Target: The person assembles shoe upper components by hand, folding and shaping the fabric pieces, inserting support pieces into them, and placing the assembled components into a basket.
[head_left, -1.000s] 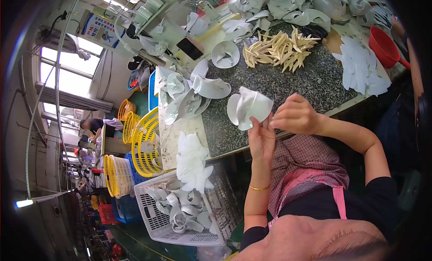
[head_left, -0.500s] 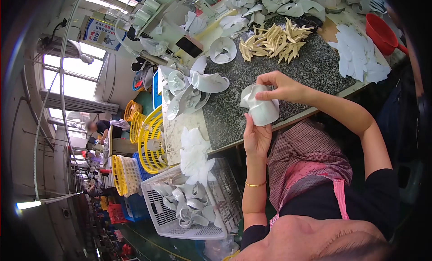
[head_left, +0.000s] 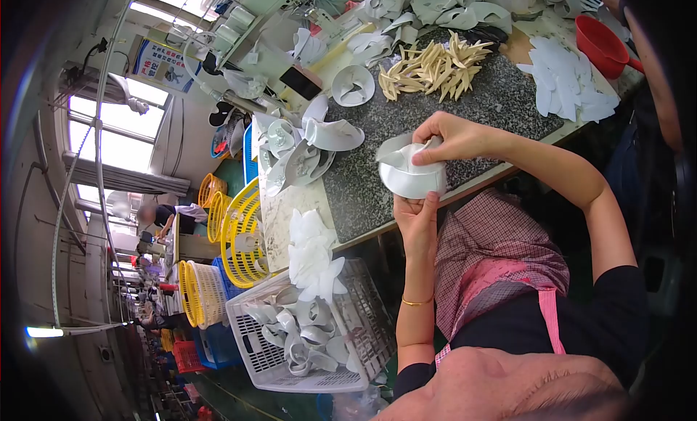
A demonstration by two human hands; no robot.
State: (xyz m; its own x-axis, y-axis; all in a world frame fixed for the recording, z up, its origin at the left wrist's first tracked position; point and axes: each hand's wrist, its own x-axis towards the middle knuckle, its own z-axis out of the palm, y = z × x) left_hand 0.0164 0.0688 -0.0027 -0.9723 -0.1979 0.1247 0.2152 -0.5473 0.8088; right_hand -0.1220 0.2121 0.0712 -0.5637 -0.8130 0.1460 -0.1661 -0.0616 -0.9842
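Note:
A white, curved shoe upper (head_left: 406,180), bent into a loop, is held just above the front edge of the dark speckled tabletop (head_left: 363,210). My right hand (head_left: 451,139) pinches its top edge, thumb in front and fingers behind. From below, my left hand (head_left: 417,219) grips the lower rim with thumb and fingertips; some fingers are hidden behind the piece. Beyond my hands lies a heap of narrow beige pieces (head_left: 432,67). One more looped white piece (head_left: 353,86) rests on the tabletop, and several curved white ones (head_left: 301,149) are piled at its left.
Flat white pieces (head_left: 570,83) and a red scoop (head_left: 602,47) lie at the right. A phone (head_left: 301,81) lies farther back. Below the table's left end stands a white crate (head_left: 305,381) of looped pieces, beside yellow baskets (head_left: 231,254). Another person (head_left: 167,216) is at far left.
The white upper has been turned, so its looped opening and broad lower band now face the camera. My left thumb has shifted right along its lower rim. The view has moved slightly.

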